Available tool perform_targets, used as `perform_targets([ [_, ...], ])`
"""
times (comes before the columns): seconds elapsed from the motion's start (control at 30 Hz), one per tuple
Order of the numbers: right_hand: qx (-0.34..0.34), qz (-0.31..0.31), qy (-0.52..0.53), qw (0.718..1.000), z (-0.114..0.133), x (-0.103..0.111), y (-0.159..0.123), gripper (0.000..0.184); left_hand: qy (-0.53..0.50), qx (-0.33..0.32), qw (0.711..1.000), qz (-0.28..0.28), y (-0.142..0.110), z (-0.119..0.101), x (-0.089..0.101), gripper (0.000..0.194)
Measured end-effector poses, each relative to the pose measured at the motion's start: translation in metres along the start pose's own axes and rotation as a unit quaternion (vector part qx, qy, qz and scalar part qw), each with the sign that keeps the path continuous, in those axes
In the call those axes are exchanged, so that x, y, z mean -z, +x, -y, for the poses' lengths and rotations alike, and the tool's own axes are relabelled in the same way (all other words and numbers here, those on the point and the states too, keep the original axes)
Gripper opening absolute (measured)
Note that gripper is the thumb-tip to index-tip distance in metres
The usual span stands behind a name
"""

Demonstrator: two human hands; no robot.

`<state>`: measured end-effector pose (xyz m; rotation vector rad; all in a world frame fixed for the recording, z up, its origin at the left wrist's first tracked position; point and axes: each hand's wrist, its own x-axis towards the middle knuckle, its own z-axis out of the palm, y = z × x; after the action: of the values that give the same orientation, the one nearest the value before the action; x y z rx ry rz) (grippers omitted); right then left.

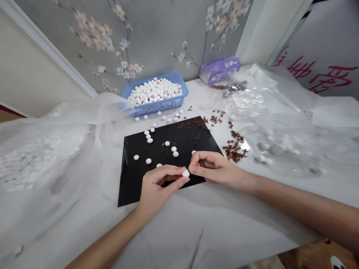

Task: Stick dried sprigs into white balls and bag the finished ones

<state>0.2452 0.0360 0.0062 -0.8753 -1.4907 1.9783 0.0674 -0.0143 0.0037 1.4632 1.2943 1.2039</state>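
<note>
- Here's the left hand [159, 186], curled in at the near edge of the black board [134, 186], thumb and fingertips pinching a smooth white oval bead [185, 173].
- The right hand [213, 168] reaches in from the lower right, thumb and forefinger pressed together against the side of that bead. A dark speck shows at the pinch, too small to tell what it is.
- Where things stand: the blue plastic basket [157, 109] at top centre is heaped with beads, while about a dozen lie loose on the glossy board and a few more sit between board and basket.
- Brown spiky bits [234, 151] make a rough, brittle-looking pile just right of the board, with crumbs scattered across its far half.
- Crinkled clear plastic sheets [280, 123] sprawl along the right, another [70, 123] along the left, pale rounded shapes showing through both.
- Up top, a purple tissue box [220, 70] stands against the flowered wallpaper [95, 41].
</note>
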Motion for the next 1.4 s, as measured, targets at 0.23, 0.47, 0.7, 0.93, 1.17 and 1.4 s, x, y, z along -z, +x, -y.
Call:
perform_targets([
  [0.23, -0.016, 0.018, 0.007, 1.0, -0.002, 0.002, 0.001, 0.035, 0.038, -0.025, 0.999, 0.001, -0.001, 0.001, 0.001, 0.015],
  [0.47, -0.042, 0.051, -0.073, 0.995, 0.002, 0.014, 0.003, 0.031, 0.061, -0.04, 0.995, 0.061, -0.002, -0.003, -0.001, 0.008],
  [0.7, 0.091, -0.232, -0.356, 0.901, 0.026, 0.054, 0.003, 0.018, 0.199, -0.021, 0.98, 0.025, 0.015, -0.007, 0.015, 0.013],
  [0.93, 0.085, -0.257, -0.64, 0.719, 0.009, 0.081, 0.015, 0.025, 0.402, -0.083, 0.912, -0.003, 0.039, 0.001, 0.045, 0.018],
  [1.17, 0.085, -0.255, -0.661, 0.701, -0.001, 0.082, 0.021, 0.024, 0.41, -0.082, 0.908, 0.014, 0.041, 0.007, 0.049, 0.011],
  [1.4, 0.09, -0.276, -0.653, 0.7, -0.003, 0.084, 0.023, 0.02, 0.424, -0.035, 0.904, 0.041, 0.043, 0.0, 0.055, 0.027],
])
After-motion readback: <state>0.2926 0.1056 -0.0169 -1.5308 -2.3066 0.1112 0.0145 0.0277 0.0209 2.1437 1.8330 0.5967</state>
